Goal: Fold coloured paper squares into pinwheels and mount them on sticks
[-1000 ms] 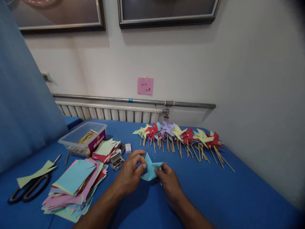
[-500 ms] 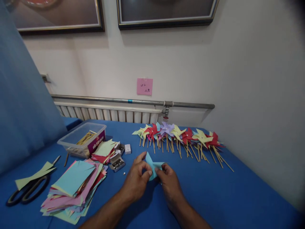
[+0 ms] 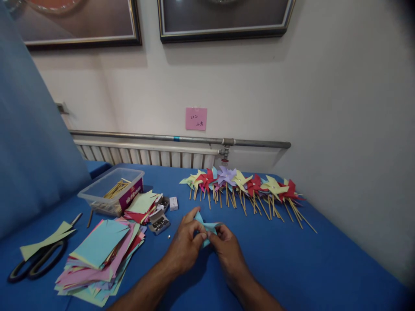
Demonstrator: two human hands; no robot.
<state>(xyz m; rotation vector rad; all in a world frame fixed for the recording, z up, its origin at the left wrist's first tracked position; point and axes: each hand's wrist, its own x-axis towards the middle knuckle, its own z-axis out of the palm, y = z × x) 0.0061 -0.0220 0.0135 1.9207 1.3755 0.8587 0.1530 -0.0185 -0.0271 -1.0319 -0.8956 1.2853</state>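
In the head view, right of the plastic tub, you hold one light-blue paper piece, pointed and partly folded. Your left hand and right hand each pinch it, fingers curled; your thumbs sit closer together than half a second ago. Nearer you than the tub lies one pair of scissors.

light-blue paper | folded, one corner upward | pinched between fingers
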